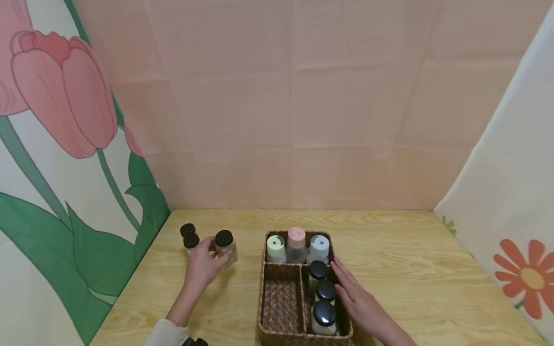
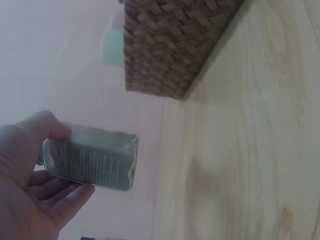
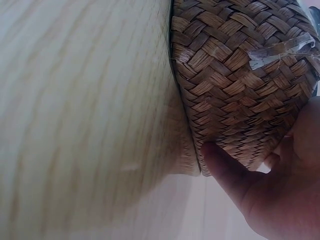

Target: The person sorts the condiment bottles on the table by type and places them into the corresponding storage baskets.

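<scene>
My left hand pinches a clear jar with a black lid between thumb and fingers, above the table left of the basket. In the left wrist view this jar shows printed small text on its side, and its base points toward the right. My right hand rests along the right side of the woven basket, fingers fairly straight. The right wrist view has the thumb touching the basket's woven wall. Two more black-lidded jars stand just beyond my left hand, partly covered by it.
The basket's back section holds bottles with a yellow-green cap, a pink cap and a light blue cap. Three jars with black lids line its front right section. Wood-grain table extends to both sides; a pink cloth hangs behind.
</scene>
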Motion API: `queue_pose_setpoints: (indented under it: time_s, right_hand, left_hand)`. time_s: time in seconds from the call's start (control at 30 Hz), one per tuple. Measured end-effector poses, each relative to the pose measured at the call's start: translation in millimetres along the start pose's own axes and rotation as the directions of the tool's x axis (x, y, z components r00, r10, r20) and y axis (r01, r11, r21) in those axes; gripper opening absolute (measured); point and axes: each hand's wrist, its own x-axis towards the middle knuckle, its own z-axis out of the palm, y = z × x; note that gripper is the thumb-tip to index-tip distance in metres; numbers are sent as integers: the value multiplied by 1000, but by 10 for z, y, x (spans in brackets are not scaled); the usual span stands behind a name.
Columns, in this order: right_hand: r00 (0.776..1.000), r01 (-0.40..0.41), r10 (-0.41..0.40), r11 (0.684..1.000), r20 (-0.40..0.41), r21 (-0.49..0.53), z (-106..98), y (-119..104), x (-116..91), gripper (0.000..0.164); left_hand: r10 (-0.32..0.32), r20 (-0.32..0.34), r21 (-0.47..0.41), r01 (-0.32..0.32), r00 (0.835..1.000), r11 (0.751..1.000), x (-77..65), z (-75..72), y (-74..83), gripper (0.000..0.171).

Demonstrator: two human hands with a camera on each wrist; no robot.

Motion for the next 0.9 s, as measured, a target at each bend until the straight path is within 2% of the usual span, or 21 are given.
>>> queue_pose_setpoints:
  time_s: [0.2, 0.47, 0.77, 0.9]
  right_hand:
    - [1000, -9, 9, 1000, 3, 2, -1, -9, 3, 50]
    - [1000, -6, 6, 1000, 8, -12, -8, -15, 2, 50]
    - [1000, 7, -7, 999, -3, 34, -2, -3, 4, 50]
    - [1000, -1, 1, 1000, 0, 10, 1, -7, 2, 50]
  left_hand:
    - [27, -6, -24, -27, 1000, 999, -40, -10, 128, 49]
    - [17, 8, -78, -16, 1000, 997, -93, -23, 227, 49]
    - [28, 42, -153, -21, 999, 988, -138, -36, 354, 49]
    - [29, 63, -170, -18, 998, 985, -176, -58, 431, 47]
